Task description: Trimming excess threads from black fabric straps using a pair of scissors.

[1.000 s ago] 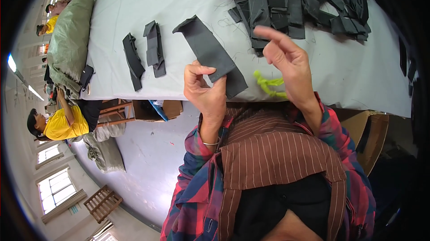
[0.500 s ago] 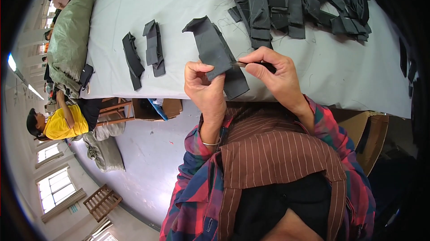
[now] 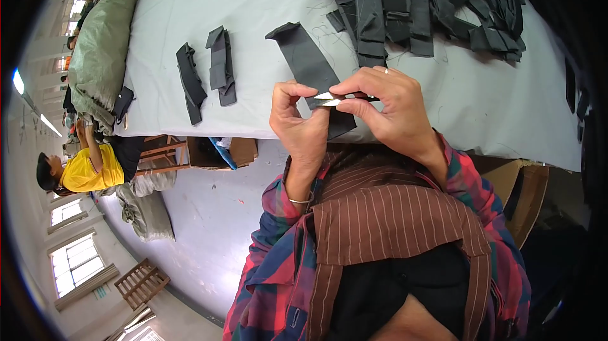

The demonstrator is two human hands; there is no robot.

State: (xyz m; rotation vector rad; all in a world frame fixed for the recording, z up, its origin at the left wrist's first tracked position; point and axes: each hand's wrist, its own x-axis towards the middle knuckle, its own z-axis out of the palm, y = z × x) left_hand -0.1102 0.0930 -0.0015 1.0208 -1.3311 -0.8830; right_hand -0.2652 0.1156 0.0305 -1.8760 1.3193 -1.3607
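My left hand (image 3: 297, 119) pinches the near end of a dark grey fabric strip (image 3: 308, 59), whose far end is folded over and rests on the white-covered table. In my right hand (image 3: 394, 101) is a pair of thread snips (image 3: 327, 98). The two pale blades stand apart and point left, right at my left thumb and the strip's near edge. Part of the strip hangs below my fingers, toward the table's front edge. The handle of the snips is mostly hidden by my right fingers.
Two dark folded strips (image 3: 221, 65) (image 3: 190, 81) lie left on the table. A large pile of dark strips (image 3: 405, 12) with loose threads covers the back right. A green sack (image 3: 104, 50) stands at the left edge. Beyond it, a person in a yellow shirt (image 3: 95, 170) works.
The snips have moved slightly left to the strip's near edge, and their blades now show apart. My left hand has shifted a little right and gripped the strip closer to its end.
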